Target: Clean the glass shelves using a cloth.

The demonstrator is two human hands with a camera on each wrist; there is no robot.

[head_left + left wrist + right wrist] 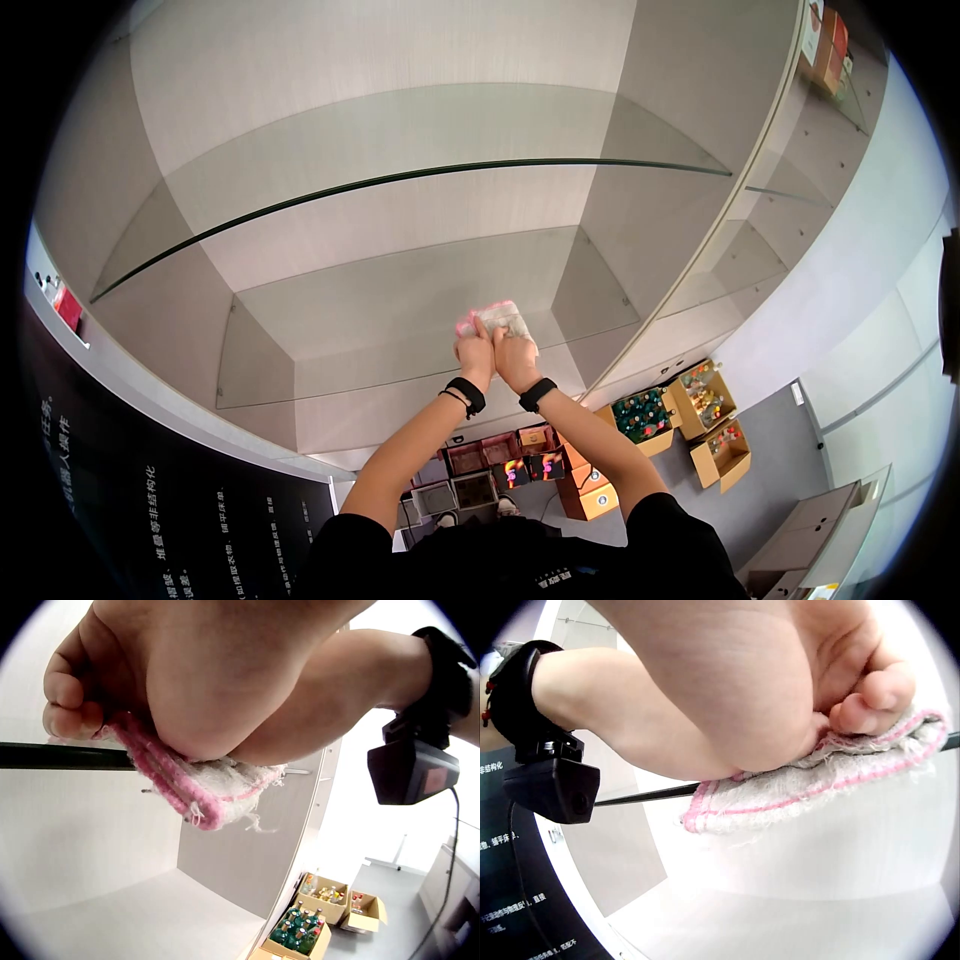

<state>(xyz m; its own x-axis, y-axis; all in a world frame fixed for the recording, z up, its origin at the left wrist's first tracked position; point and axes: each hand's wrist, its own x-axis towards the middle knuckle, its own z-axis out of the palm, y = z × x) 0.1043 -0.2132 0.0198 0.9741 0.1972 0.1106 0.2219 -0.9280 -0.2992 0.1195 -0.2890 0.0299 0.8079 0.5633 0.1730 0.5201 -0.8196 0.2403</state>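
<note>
A folded white cloth [510,317] with pink edging lies over the front edge of the lower glass shelf [370,345]. Side by side, my left hand [474,356] and right hand [516,362] hold it. In the left wrist view, curled fingers [69,705] grip a corner of the cloth [202,784] beside the dark shelf edge. The right wrist view has bent fingers [870,705] pinching the cloth [802,787], whose frayed fold hangs below the glass edge. The undersides of both palms cover part of the cloth.
Another glass shelf [400,135] spans the cabinet above my hands. A cabinet side panel [690,240] stands to the right. On the floor are cardboard boxes of bottles [640,415] and an orange box [588,492]. A black printed panel [130,480] stands at left.
</note>
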